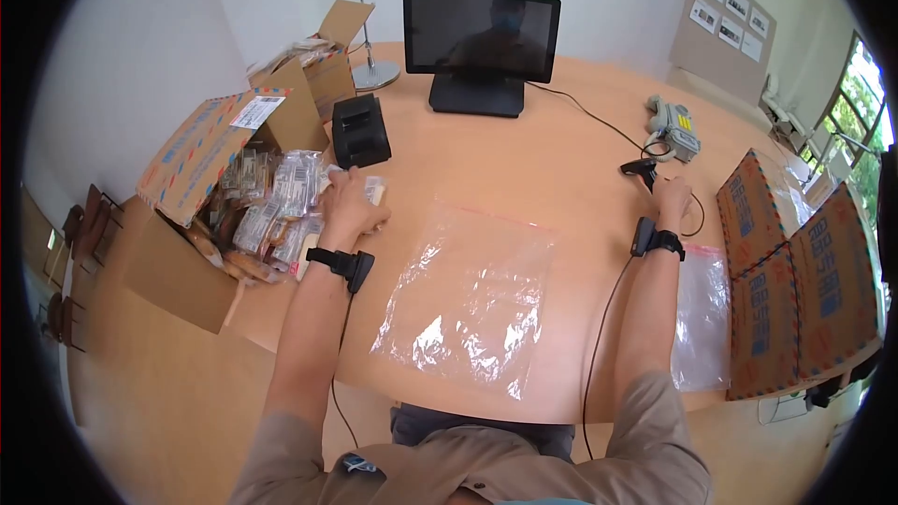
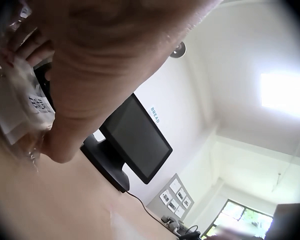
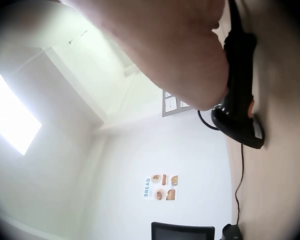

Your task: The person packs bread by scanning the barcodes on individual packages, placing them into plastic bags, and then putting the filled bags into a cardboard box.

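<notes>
My left hand (image 1: 348, 210) is at the right edge of a pile of clear packets (image 1: 297, 182) spilling from an open cardboard box (image 1: 201, 154). It holds a clear plastic packet with a white, black-printed label (image 2: 38, 104) between thumb and fingers. What is inside the packet is blurred. On the right side of the table, my right hand (image 1: 671, 201) grips a black barcode scanner (image 1: 640, 168) by its handle. The scanner (image 3: 238, 95) lies close to the tabletop in the right wrist view, its cable trailing away. Between the hands lies a flat clear plastic bag (image 1: 468, 304).
A black monitor (image 1: 482, 37) stands at the back, with a black boxy device (image 1: 360, 131) to its left. A grey telephone (image 1: 675, 126) sits behind the scanner. Cardboard boxes (image 1: 795, 290) and another clear bag (image 1: 702, 327) are at the right. A second box (image 1: 329, 79) stands behind the pile.
</notes>
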Motion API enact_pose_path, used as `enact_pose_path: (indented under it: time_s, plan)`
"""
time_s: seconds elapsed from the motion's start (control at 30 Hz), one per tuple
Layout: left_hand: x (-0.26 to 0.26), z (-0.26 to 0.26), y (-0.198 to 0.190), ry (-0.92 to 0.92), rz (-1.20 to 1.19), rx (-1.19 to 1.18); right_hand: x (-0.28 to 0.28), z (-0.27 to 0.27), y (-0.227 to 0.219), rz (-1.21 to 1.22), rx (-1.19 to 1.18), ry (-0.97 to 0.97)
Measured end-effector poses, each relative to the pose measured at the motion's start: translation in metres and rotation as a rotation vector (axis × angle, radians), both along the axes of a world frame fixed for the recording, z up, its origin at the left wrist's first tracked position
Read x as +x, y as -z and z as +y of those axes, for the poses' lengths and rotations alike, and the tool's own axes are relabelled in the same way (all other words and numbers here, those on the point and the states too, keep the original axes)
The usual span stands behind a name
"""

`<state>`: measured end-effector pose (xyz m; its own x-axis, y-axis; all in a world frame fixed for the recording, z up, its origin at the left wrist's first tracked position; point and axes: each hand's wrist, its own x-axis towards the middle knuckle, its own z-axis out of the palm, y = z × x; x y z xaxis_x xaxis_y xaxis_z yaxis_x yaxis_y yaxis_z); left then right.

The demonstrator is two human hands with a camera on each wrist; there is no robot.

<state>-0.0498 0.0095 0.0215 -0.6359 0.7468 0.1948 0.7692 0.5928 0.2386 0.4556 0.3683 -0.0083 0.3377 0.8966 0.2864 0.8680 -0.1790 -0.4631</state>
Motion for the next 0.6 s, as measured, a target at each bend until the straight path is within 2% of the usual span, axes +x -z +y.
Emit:
enact_pose_path:
  time_s: [0.03, 0.07, 0.1, 0.13, 0.17, 0.23, 0.27, 0.33, 0.37, 0.43, 0.47, 0.5, 0.57, 0.6]
  plan:
    - [0.002, 0.001, 0.001, 0.076, 0.001, 0.081, -0.003, 0.005, 0.008, 0.003, -0.006, -0.004]
    - [0.008, 0.006, -0.008, 0.072, 0.004, 0.074, -0.007, 0.008, 0.014, 0.097, 0.002, -0.052]
    - [0.013, 0.017, -0.019, 0.21, -0.12, 0.114, -0.011, 0.011, 0.019, 0.19, 0.011, -0.1]
    - [0.019, 0.029, -0.029, 0.346, -0.246, 0.155, -0.017, 0.006, 0.017, 0.191, 0.005, -0.106]
    - [0.023, 0.043, -0.03, 0.338, -0.248, 0.15, -0.026, -0.008, 0.007, 0.11, -0.008, -0.148]
    - [0.027, 0.076, -0.022, 0.617, -1.443, 0.345, -0.043, -0.025, -0.002, 0.03, -0.018, -0.193]
    - [0.028, 0.089, -0.009, 0.619, -1.44, 0.346, -0.047, -0.031, -0.003, 0.002, -0.031, -0.237]
    - [0.028, 0.119, 0.013, 0.629, -2.393, 0.375, -0.046, -0.027, 0.0, -0.033, -0.032, -0.304]
    - [0.033, 0.126, 0.013, 0.647, -2.388, 0.367, -0.045, -0.027, -0.005, -0.029, -0.02, -0.294]
    - [0.047, 0.131, 0.02, 0.586, -2.331, 0.35, -0.05, -0.028, -0.01, -0.025, -0.085, -0.402]
    - [0.063, 0.129, 0.016, 0.382, -2.118, 0.478, -0.054, -0.029, -0.01, -0.1, 0.06, -0.473]
    - [0.067, 0.132, 0.018, 0.387, -2.117, 0.471, -0.056, -0.027, -0.013, -0.097, 0.061, -0.467]
    - [0.068, 0.14, 0.032, 0.496, -1.605, 0.338, -0.074, -0.056, -0.051, 0.483, -0.17, -0.604]
    - [0.072, 0.139, 0.03, 0.493, -1.609, 0.337, -0.085, -0.077, -0.069, 0.576, -0.14, -0.657]
